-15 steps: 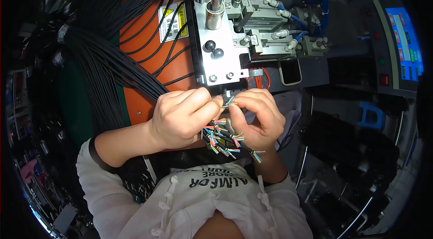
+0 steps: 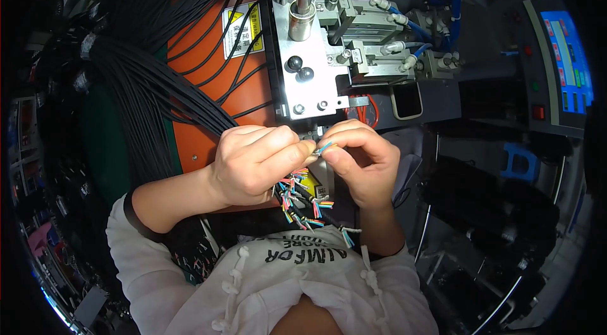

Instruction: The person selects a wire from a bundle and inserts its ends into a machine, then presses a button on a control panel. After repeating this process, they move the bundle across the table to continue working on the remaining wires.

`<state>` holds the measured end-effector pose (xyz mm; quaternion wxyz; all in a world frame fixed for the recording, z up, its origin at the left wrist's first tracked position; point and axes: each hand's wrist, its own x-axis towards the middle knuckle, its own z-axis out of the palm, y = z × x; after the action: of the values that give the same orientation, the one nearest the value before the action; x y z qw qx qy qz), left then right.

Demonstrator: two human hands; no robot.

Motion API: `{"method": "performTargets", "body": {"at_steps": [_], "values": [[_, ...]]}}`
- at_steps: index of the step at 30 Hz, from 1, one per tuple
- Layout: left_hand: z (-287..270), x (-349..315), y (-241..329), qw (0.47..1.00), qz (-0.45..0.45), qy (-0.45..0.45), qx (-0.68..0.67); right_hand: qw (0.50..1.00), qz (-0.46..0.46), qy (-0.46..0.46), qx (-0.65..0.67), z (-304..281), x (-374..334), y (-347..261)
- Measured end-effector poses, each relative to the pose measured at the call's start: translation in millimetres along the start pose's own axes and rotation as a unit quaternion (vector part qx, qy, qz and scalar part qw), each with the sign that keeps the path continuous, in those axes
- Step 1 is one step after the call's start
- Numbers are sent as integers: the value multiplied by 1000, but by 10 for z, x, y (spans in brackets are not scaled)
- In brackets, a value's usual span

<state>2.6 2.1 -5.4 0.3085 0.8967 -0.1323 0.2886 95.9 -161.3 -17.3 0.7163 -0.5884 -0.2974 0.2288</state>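
My left hand is closed round a black cable whose stripped end, with thin coloured wires, pokes out past its fingertips. The thumb and forefinger of my right hand pinch those same wires, a blue one showing most clearly. Both hands meet just in front of the metal press head of a machine. Below my left hand hangs a bunch of other black cable ends, their red, blue, yellow and white wires fanned out. How the left fingers grip the cable is partly hidden.
A thick bundle of black cables runs across the orange machine surface at left. Pneumatic cylinders with blue hoses stand behind the press. At right are a control panel with a lit screen and a blue stool.
My right fingers have shifted on the wires, and the wires between the fingertips have turned. The hanging cable ends have swung slightly left and down, uncovering a yellow label behind them.
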Motion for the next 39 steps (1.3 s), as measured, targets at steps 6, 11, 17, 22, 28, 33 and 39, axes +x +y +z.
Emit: {"method": "performTargets", "body": {"at_steps": [6,11,17,22,28,33,39], "values": [[31,-2,-16,999,-6,-48,14,985,-47,-34,-161,-137,2,-44],[40,-30,66,990,-29,-100,94,924,-157,22,-347,-138,-37,114],[81,-54,87,981,3,-106,162,932,-113,28,-344,-145,8,255],[111,-73,101,973,-13,-120,199,922,-94,17,-374,-102,18,279],[127,-81,121,967,-20,-128,219,920,-132,28,-369,-90,22,372],[153,-59,93,967,-21,-128,218,944,-84,51,-316,-83,-5,460],[150,-56,71,966,-7,-140,217,974,72,71,-203,-124,-30,478]]}}
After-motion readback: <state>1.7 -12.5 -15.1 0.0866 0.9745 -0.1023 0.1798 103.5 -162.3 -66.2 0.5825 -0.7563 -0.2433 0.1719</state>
